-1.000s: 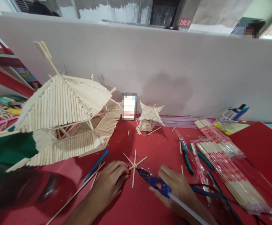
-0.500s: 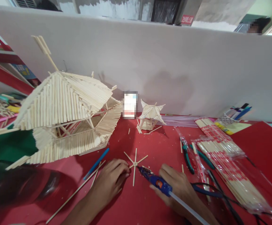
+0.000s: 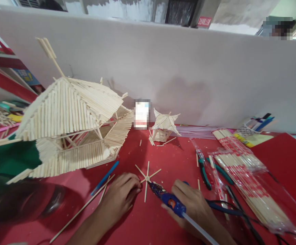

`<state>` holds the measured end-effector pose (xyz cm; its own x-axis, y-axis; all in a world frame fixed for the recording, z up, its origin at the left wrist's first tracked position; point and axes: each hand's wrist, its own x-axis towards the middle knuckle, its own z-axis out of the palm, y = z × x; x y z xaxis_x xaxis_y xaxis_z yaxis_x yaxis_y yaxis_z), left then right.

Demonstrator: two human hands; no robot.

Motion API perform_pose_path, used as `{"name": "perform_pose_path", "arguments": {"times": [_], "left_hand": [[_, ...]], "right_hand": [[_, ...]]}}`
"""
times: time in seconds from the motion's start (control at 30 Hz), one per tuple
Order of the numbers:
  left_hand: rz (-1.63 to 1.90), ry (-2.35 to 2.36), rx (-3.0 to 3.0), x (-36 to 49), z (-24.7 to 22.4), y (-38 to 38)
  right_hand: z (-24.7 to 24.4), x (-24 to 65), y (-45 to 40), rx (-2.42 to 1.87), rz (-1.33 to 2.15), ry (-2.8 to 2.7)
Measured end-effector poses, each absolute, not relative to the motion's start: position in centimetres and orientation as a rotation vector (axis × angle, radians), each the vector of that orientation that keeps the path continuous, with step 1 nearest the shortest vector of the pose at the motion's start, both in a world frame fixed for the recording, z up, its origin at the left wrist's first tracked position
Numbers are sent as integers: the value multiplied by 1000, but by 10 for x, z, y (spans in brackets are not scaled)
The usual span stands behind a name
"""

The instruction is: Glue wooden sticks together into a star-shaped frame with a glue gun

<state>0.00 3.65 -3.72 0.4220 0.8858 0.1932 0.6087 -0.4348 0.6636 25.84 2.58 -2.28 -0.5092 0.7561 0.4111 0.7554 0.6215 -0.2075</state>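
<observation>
A star of several thin wooden sticks (image 3: 145,192) lies flat on the red tabletop, joined at its middle. My left hand (image 3: 126,190) rests just left of it, fingertips closed on the end of one of its sticks. In my right hand (image 3: 188,199) is a blue hot glue gun (image 3: 172,202), with a clear glue stick (image 3: 199,226) coming out of its back. The gun's dark nozzle points at the star's centre, touching it or very close. Left of my left hand lie a blue pen (image 3: 105,178) and a long thin stick (image 3: 78,211).
A large stick-built pavilion (image 3: 58,112) fills the left side, and a small one (image 3: 164,124) stands at the back. Pliers (image 3: 204,173), bagged chopsticks (image 3: 250,183) and a black cable lie to the right. A dark bottle (image 3: 22,200) is at front left.
The glue gun and my right hand have shifted slightly left, bringing the nozzle nearer the star's centre. My left hand has stayed in place.
</observation>
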Motion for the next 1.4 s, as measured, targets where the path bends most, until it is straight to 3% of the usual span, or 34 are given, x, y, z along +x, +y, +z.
{"name": "perform_pose_path", "arguments": {"times": [0.5, 0.6, 0.8, 1.1, 1.4], "left_hand": [[709, 1254, 2187, 0, -37, 36], [706, 1255, 2177, 0, -35, 36], [730, 1239, 2182, 0, -33, 36], [822, 1272, 2186, -5, -32, 36], [861, 1295, 2225, -1, -26, 32]], "right_hand": [[-23, 262, 25, -1235, 52, -2413], [-19, 265, 26, -1257, 183, -2406], [6, 276, 31, -1377, 771, -2162], [16, 309, 56, -1613, 953, -1938], [7, 301, 78, -1720, 992, -2094]]}}
